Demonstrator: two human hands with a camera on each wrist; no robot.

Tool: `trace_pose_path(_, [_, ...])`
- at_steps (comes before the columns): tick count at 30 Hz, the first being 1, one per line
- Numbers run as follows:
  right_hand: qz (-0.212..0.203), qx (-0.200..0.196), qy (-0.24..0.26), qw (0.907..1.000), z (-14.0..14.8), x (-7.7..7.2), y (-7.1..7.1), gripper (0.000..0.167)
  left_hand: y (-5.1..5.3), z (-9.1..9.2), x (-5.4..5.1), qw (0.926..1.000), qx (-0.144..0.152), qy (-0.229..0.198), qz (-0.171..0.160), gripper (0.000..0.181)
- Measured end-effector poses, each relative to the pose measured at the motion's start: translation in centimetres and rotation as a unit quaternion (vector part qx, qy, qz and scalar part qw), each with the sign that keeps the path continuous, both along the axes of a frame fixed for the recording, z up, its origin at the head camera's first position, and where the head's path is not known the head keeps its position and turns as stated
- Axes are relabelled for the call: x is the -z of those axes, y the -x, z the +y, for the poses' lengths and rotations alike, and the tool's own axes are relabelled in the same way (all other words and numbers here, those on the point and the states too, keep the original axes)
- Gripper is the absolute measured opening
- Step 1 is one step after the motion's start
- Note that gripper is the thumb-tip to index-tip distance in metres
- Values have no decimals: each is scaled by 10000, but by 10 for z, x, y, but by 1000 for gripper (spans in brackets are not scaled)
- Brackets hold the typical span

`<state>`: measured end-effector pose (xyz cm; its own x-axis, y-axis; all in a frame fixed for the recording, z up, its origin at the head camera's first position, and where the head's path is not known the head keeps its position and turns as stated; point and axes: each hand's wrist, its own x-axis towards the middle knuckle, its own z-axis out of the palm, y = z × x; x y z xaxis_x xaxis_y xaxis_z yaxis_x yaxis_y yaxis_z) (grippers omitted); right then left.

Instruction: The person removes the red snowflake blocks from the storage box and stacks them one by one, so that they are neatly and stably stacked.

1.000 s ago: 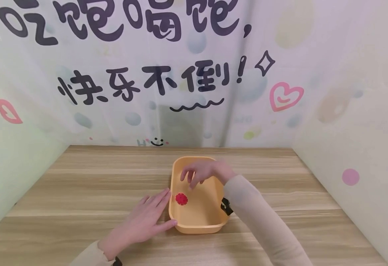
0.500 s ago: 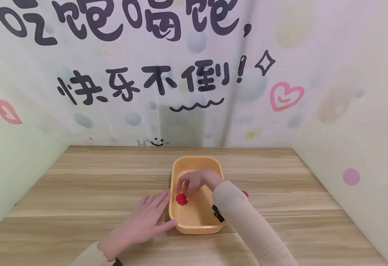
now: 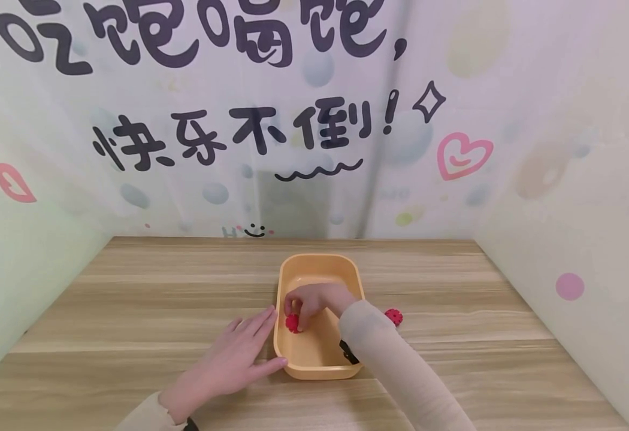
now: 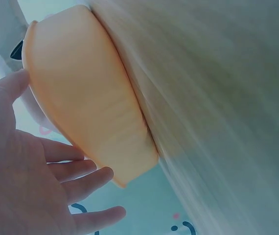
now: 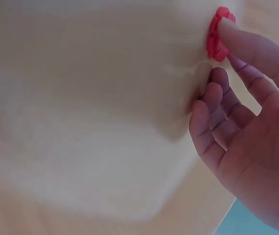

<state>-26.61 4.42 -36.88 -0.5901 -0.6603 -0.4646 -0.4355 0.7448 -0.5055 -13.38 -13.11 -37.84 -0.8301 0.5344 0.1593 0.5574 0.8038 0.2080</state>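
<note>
An orange-yellow plastic bin [image 3: 317,372] stands on the table. Inside it, my right hand [image 3: 317,299] reaches down and pinches a red notched disc [image 3: 292,323] between thumb and fingers. In the right wrist view that red disc [image 5: 219,36] is tilted nearly edge-on at the thumb [image 5: 247,45], with the other fingers curled loosely below. My left hand [image 3: 228,356] touches the bin's left side with straight fingers, its thumb on the near-left rim. From the left wrist view, the fingers of the left hand [image 4: 32,166] lie spread along the bin's outer wall [image 4: 90,93].
A second red notched disc [image 3: 394,316] lies on the wooden table [image 3: 185,287] just right of the bin, partly behind the right sleeve [image 3: 395,353]. A printed curtain [image 3: 304,197] closes off the back, with pale walls on both sides.
My right hand has lowered into the bin and now pinches the red disc, which has tipped. The right forearm moved left, uncovering the disc on the table. The left hand stayed put.
</note>
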Motion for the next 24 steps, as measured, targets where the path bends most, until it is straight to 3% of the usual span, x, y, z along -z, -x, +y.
trace_pose_path(13, [326,128,338,9988,-2,5,-1,27,0,0,2,10000,21,-21,69,79])
trace_pose_path(18, [262,232,364,9987,-1,4,-2,33,0,0,2,9999,34,-12,116,78])
trace_pose_path(24, [32,26,520,9986,0,4,-2,31,1,0,2,10000,-11,34,46,79])
